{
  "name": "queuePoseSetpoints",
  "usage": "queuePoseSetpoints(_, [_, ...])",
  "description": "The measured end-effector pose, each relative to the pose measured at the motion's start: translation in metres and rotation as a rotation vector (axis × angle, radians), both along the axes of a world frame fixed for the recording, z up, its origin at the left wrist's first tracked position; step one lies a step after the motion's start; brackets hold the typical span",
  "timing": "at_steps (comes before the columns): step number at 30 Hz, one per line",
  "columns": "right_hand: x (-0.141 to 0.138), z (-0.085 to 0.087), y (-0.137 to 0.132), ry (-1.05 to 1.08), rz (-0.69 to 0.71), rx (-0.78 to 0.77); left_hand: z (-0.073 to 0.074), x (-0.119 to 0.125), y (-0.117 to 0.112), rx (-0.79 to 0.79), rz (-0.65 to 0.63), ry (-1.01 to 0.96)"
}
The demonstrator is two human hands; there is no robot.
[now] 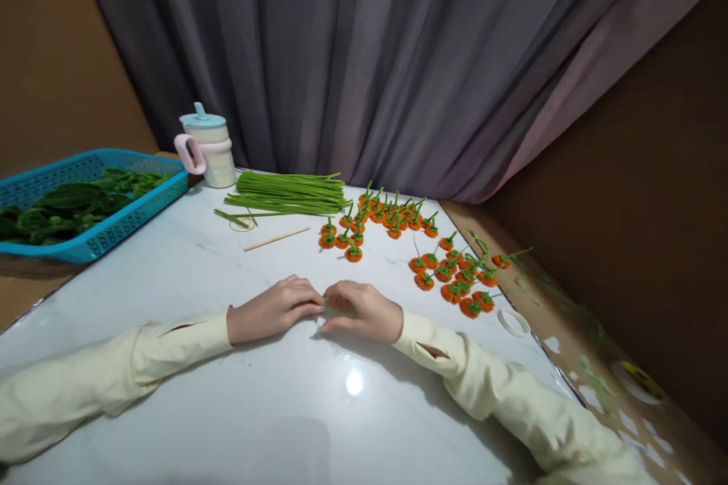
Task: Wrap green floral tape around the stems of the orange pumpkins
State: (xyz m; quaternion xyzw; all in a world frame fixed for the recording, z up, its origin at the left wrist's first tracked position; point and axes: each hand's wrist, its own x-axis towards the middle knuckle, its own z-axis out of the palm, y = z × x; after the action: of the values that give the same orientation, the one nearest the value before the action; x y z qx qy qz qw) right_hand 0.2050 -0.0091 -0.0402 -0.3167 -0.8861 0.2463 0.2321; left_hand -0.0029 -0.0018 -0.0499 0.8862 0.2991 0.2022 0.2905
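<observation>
Over the middle of the white tabletop, my left hand point(278, 308) and my right hand point(367, 309) meet at the fingertips. My left thumb and fingers are pinched together on a small white piece point(320, 317), mostly hidden, whose kind I cannot make out. My right fingers curve toward it, with a gap between thumb and fingers. Beyond my hands stand small orange fuzzy persimmon-like pieces point(353, 252) with green tops and stems. A second cluster of such orange pieces point(452, 292), some with thin wires, lies to the right. A thin wooden stick point(277, 239) rests behind my left hand.
Green fuzzy stems point(290, 193) lie bundled at the back, near a lidded cup point(219, 167) with a pink handle. A blue basket point(96, 242) of green leaf pieces stands left. At the right edge are a white tape roll point(513, 323) and paper scraps point(591, 397). A grey curtain point(312, 53) hangs behind.
</observation>
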Motion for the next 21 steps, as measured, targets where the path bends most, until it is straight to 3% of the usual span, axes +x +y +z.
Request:
queuePoseSetpoints(4, [-0.016, -0.022, 0.015, 0.268, -0.053, -0.335, -0.006, -0.007, 0.0, -0.102, 0.117, -0.06])
queuePoseSetpoints(8, [-0.015, -0.027, 0.016, 0.357, -0.082, -0.541, -0.01, -0.008, -0.002, -0.207, 0.117, -0.135])
queuePoseSetpoints(14, [-0.014, -0.021, 0.015, 0.428, -0.097, -0.715, -0.011, -0.008, -0.001, -0.233, 0.071, -0.151])
queuePoseSetpoints(21, [-0.013, -0.023, 0.02, 0.502, -0.148, -0.808, -0.011, -0.01, 0.004, -0.249, 0.009, -0.166])
